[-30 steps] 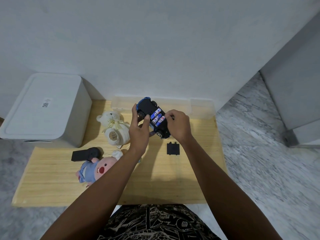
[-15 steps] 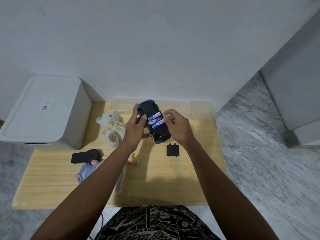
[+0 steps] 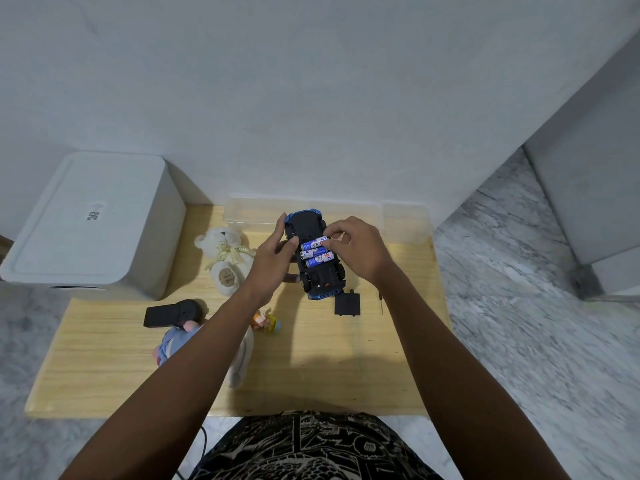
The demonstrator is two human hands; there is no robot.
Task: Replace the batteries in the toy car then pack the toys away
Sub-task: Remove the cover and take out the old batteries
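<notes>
A blue toy car (image 3: pixel 320 277) is held upside down above the wooden table (image 3: pixel 104 368), its black underside facing me. Three blue-and-white batteries (image 3: pixel 314 252) lie side by side in its open compartment. My left hand (image 3: pixel 273 261) grips the car's left side, thumb near the batteries. My right hand (image 3: pixel 356 249) rests on the right side, its fingertips pinching the end of the topmost battery. The black battery cover (image 3: pixel 347 304) lies on the table just below the car.
A white teddy bear (image 3: pixel 227 259), a black remote (image 3: pixel 171 313), a pink-and-blue plush (image 3: pixel 175 341) and a small yellow figure (image 3: pixel 266 322) lie on the left half. A clear plastic bin (image 3: pixel 405 220) stands at the back, a white lidded box (image 3: pixel 93 223) far left. A thin screwdriver (image 3: pixel 380 303) lies right of the cover.
The car has turned more lengthwise and shifted slightly right. My right fingers moved from the car's side onto the top battery. My left arm now hides the pink plush's face.
</notes>
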